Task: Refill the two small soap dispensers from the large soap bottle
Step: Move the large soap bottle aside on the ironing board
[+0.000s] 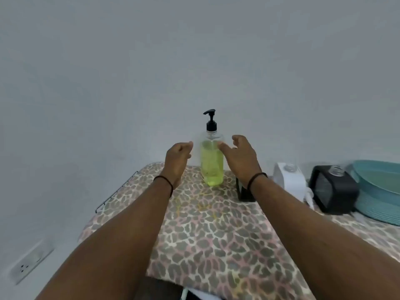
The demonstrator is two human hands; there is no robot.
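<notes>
Head view, looking down over two bare forearms stretched fwd across a worktop (216, 239) w/ a leopard-print cover. The large soap bottle (211, 161) stands upright near the far edge, against a plain grey wall: clear plastic, black pump on top, yellow-green liquid filling most of it. Left hand (177, 160) sits just left of the bottle, fingers loosely curled, grip holding nothing; can't tell if fingertips touch the plastic. Right hand (240, 159) is just right of it, fingers spread and relaxed, grip open, one fingertip at or on the bottle's shoulder. Dark bands on both wrists. To the right: a white dispenser (290, 180) and a black dispenser (333, 189), both w/ open clear necks, beside a teal basin (381, 191). A small dark item (243, 192) is partly hidden behind the right wrist. Wall socket (30, 264) at lower left.
</notes>
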